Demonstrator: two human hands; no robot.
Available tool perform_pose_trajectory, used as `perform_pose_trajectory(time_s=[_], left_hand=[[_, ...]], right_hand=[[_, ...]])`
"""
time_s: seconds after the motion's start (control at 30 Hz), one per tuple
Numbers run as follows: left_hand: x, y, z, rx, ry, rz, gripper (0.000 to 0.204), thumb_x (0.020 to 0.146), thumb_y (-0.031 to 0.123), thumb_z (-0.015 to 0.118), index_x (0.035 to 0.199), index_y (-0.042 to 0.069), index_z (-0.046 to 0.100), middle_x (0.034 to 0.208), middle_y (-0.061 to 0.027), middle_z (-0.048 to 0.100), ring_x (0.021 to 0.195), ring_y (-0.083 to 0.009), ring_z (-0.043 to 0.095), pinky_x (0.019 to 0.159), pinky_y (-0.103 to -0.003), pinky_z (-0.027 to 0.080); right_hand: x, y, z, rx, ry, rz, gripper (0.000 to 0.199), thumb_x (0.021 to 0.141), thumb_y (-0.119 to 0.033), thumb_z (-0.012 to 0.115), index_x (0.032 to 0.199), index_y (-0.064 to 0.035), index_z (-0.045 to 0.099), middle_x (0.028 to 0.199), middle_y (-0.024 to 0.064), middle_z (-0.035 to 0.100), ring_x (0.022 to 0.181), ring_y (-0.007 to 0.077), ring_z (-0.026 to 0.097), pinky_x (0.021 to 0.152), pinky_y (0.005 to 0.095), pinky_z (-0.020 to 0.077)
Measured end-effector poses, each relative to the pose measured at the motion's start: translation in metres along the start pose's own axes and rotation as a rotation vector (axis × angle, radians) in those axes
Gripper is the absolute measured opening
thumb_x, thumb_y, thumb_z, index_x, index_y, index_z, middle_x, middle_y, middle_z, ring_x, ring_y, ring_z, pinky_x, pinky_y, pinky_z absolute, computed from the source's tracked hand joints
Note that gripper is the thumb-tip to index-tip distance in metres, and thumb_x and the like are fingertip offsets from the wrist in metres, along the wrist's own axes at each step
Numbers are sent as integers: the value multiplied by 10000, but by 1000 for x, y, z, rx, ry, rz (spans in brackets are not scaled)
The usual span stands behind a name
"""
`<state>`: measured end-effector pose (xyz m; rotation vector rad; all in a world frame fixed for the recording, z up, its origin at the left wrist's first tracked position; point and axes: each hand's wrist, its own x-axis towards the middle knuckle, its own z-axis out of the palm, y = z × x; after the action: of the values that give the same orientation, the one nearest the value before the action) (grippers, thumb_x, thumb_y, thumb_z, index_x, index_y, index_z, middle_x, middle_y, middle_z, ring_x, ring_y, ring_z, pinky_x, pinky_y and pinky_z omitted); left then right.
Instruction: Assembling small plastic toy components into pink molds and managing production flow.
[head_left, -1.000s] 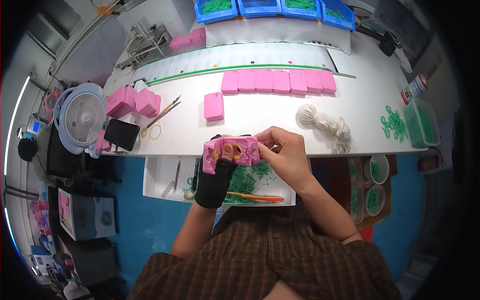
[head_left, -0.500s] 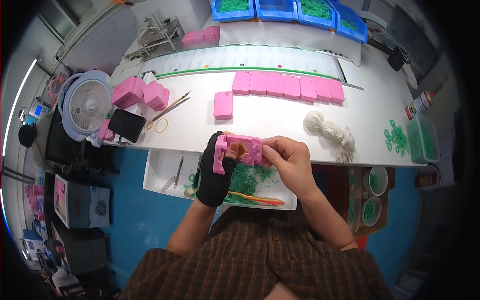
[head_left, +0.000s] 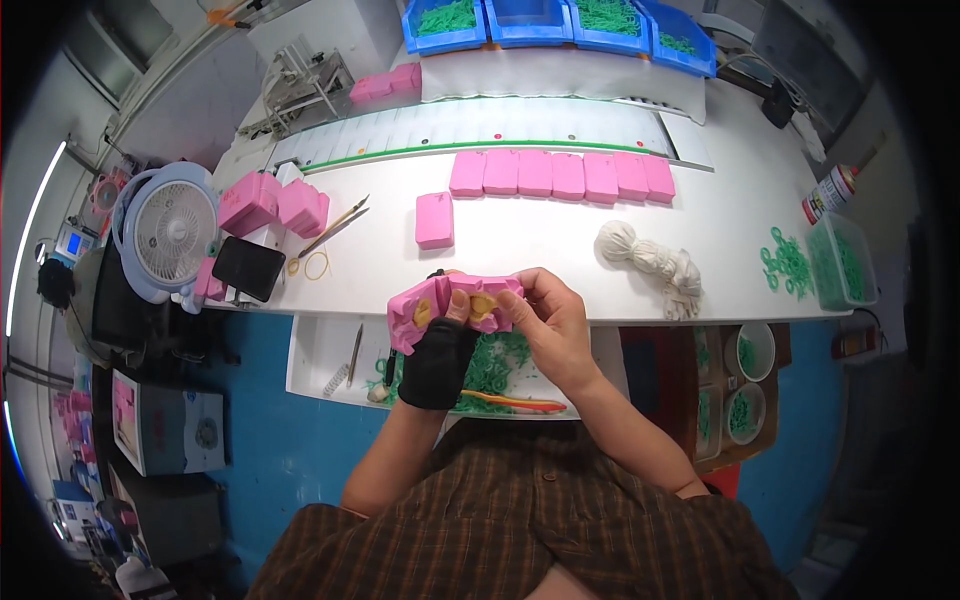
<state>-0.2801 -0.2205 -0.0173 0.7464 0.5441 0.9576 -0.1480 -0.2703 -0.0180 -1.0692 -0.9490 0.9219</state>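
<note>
A pink two-part rubber mould [head_left: 404,308] is held spread apart in front of me, just off the table's near edge. Both of its inner faces show yellowish cavities. My left hand [head_left: 440,362], in a black fingerless glove, is closed around the middle of the mould, with the bare thumb between the two halves. My bare right hand [head_left: 558,330] pinches the mould's right end between thumb and fingers. Under the hands is a white drawer [head_left: 310,352] strewn with small green pieces [head_left: 488,375], along with a yellow and red tool [head_left: 515,402].
A row of closed pink moulds [head_left: 535,174] lines the white table [head_left: 370,270]; a single mould [head_left: 434,222] lies nearer. White cord [head_left: 650,260] and green pieces [head_left: 785,265] are at right. At left stand a fan [head_left: 170,235], a phone [head_left: 248,268] and stacked moulds [head_left: 250,203].
The mould has been opened wider: its left half has swung out to the left, so both inner faces now show. Both hands keep hold of it. The whole view has shifted slightly.
</note>
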Motion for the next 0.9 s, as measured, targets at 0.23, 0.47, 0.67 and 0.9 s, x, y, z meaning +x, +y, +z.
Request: perform_pose_trajectory(time_s=[0.23,0.47,0.67,0.9], left_hand=[[12,-8,-32,-200,-154,-118,301,956,298,528,1145,68,490,1066,-48,558,1033,-174,536,946,-350,430],[14,-9,-15,131,-23,110,258,965,288,527,1038,41,538,946,-29,555,866,-122,546,774,-268,453],[14,-13,-4,897,147,662,211,889,173,580,1009,10,520,905,-82,547,812,-162,536,705,-297,440],[13,-6,-2,18,9,-50,251,978,249,504,1100,32,533,979,-53,574,928,-147,581,834,-295,505]], right_hand=[[1,4,-2,278,-83,7,228,908,-183,641,978,25,579,859,25,630,760,52,573,683,205,470],[3,5,4,319,59,120,259,884,-208,671,1007,6,593,875,40,644,788,73,591,726,224,477],[7,-2,11,7,132,110,228,875,-188,680,972,1,596,848,48,660,787,94,619,731,224,484],[11,2,-6,43,14,-86,194,882,-148,663,886,32,590,753,47,650,691,71,601,621,211,473]])
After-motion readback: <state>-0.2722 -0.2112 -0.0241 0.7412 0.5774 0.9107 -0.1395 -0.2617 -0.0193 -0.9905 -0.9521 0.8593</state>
